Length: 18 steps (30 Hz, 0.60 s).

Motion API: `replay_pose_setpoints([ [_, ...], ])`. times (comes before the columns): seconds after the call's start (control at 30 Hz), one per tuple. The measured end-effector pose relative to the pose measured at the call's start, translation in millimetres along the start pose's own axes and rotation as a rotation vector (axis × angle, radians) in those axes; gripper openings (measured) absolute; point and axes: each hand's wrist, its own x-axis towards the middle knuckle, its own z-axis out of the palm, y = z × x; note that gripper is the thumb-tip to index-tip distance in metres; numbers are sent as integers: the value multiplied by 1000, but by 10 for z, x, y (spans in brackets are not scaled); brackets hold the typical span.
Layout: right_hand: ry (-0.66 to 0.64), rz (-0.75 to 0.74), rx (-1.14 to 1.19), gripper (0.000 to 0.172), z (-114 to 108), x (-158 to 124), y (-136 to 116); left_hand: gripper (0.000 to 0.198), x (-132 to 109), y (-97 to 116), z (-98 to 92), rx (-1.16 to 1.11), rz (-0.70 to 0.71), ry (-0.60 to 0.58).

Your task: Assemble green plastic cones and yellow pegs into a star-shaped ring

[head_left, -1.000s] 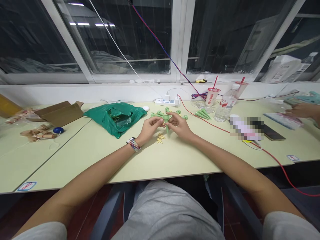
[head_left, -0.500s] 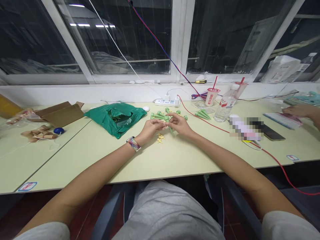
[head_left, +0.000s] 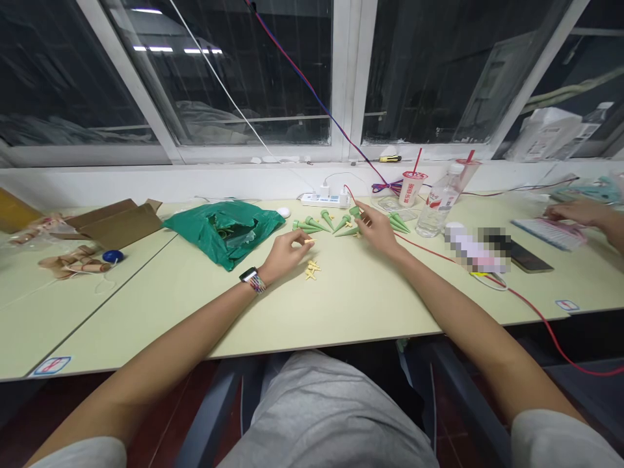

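My left hand [head_left: 286, 253] pinches a small yellow piece [head_left: 310, 241] between thumb and fingertips, just above the table. My right hand [head_left: 377, 229] is farther back, its fingers closed on the head of a green spike [head_left: 355, 212] among others. Several green cone-shaped spikes [head_left: 312, 224] lie fanned out in front of the power strip, some with small yellow pieces on them. More green spikes [head_left: 398, 222] lie just behind my right hand. A small pile of yellow pieces [head_left: 312, 270] rests on the table between my forearms.
A green plastic bag [head_left: 227, 227], cardboard [head_left: 119, 224] and wooden toys [head_left: 80, 261] are at left. Behind stands a power strip [head_left: 324, 199]. At right are a bottle [head_left: 433, 211], a cup [head_left: 412, 188], a phone [head_left: 531, 255], a red cable and another person's hand [head_left: 578, 212].
My hands have moved apart. The right has gone back and to the right with the green spike; the left has drawn slightly left, now showing a yellow piece at its fingertips.
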Motion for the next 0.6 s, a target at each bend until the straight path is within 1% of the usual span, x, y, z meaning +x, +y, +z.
replay_pose_setpoints([
  [0.03,31,-13,-123,56,-90,20,73,30,5,-38,14,-11,-9,-41],
  [0.1,92,23,-297,51,-256,57,224,30,16,-99,43,-5,-2,-107],
  [0.2,152,102,-479,35,-458,86,454,26,19,-124,67,64,48,-182],
  [0.27,159,142,-582,29,-558,82,590,23,14,-105,69,110,79,-227],
  [0.33,144,190,-659,29,-627,63,692,21,9,-83,67,131,96,-257],
  [0.4,98,237,-711,30,-664,39,754,20,8,-71,66,137,106,-269],
  [0.5,2,282,-769,31,-672,16,786,19,9,-75,67,140,114,-270],
  [0.6,-62,322,-816,33,-646,18,775,20,7,-86,72,139,118,-273],
])
